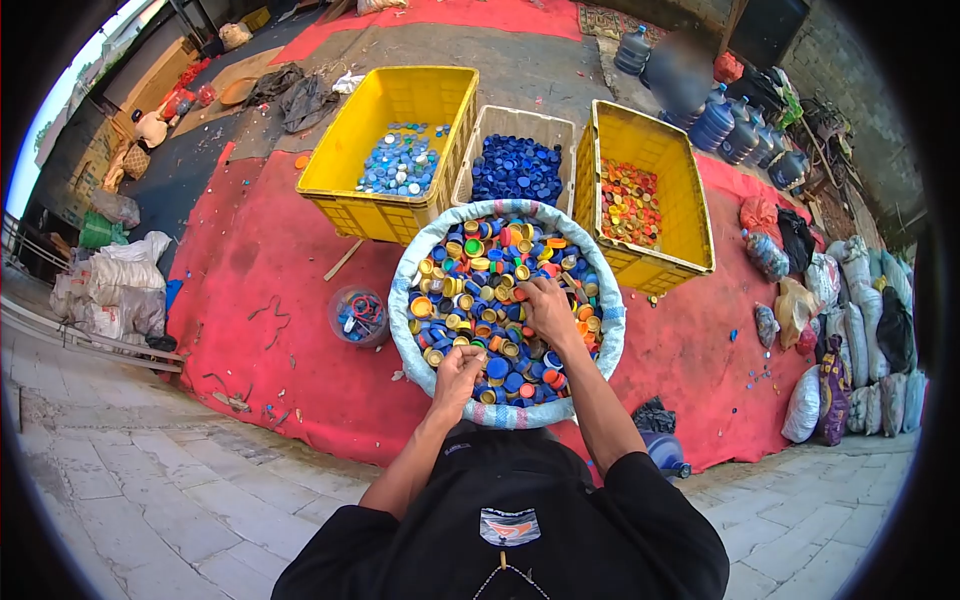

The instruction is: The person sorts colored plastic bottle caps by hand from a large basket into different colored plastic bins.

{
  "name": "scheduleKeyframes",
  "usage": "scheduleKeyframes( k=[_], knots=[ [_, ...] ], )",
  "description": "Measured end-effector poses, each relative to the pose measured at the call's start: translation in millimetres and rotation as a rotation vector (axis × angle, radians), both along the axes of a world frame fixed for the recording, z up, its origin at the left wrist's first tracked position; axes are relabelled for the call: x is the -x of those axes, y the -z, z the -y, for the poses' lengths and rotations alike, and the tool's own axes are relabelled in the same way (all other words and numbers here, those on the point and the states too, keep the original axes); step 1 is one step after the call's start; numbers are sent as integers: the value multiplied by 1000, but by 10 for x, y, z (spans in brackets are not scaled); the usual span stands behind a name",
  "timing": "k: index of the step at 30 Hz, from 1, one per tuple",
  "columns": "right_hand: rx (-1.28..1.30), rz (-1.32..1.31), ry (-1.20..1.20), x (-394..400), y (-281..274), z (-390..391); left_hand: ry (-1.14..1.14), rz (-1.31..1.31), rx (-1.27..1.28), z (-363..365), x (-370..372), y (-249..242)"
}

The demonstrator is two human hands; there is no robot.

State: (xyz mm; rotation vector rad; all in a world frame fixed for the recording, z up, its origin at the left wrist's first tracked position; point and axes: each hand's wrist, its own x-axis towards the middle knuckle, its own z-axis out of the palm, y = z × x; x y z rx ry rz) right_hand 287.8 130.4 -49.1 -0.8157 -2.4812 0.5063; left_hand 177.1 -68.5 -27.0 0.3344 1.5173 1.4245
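Observation:
Right in front of me is a round container (pixel 407 290) with a pale blue cloth rim, heaped with mixed plastic bottle caps (pixel 498 368) in blue, gold, orange, red and green. My left hand (pixel 458 378) hovers over its near left side, fingers curled and thumb against fingertips; what they hold, if anything, is too small to name. Over the middle right of the heap, my right hand (pixel 548 312) bends its fingers down among the caps. Its fingertips are partly hidden, so whether a cap is in them does not show.
Beyond stand a yellow crate (pixel 335 170) with light blue and white caps, a whitish crate (pixel 463 180) with dark blue caps, and another yellow crate (pixel 640 130) with orange and yellow caps. A small tub (pixel 345 325) sits left on red sheeting (pixel 250 350). Sacks (pixel 803 405) line the right.

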Motion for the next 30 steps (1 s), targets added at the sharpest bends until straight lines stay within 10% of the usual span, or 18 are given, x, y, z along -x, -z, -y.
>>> scheduleKeyframes(
  k=[9,30],
  knots=[
    [-26,123,-93,82,117,-128,21,-7,-6,72,13,28],
    [1177,-408,136,-6,-123,250,18,-93,-36,-92,244,12]
  ],
)
